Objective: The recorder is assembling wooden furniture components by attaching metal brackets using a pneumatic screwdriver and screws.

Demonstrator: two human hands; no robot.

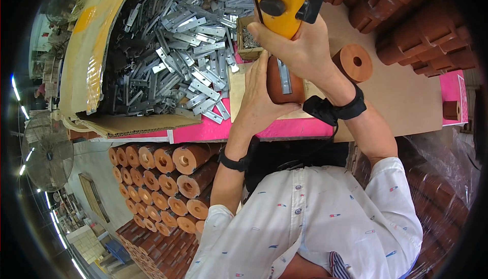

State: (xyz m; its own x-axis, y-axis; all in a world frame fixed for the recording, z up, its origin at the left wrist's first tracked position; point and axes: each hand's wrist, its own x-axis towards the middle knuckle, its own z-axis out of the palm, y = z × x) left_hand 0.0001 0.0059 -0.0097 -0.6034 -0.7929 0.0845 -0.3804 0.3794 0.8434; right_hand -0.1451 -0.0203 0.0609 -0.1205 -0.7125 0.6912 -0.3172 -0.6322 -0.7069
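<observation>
My left hand (256, 96) wraps around the side of a reddish-brown cylinder-like piece (274, 85), its fingers along the left and its thumb across the near end. On top of that piece lies a narrow silver metal strip (285, 78) with holes. My right hand (305, 45) is closed around a yellow power tool with black knobs (282, 4), held just beyond the piece. The tool's working end is hidden, so I cannot tell whether it touches the strip. Right of my right wrist stands another reddish-brown cylinder (354, 63) with a center hole.
A large cardboard box (94, 55) on the left holds many loose metal strips (198, 60). Beyond my left hand sits a small box of screws (249, 40). Brown cylinders (188, 159) are stacked below the pink tabletop (203, 130); more brown pieces (422, 35) stand at the far right.
</observation>
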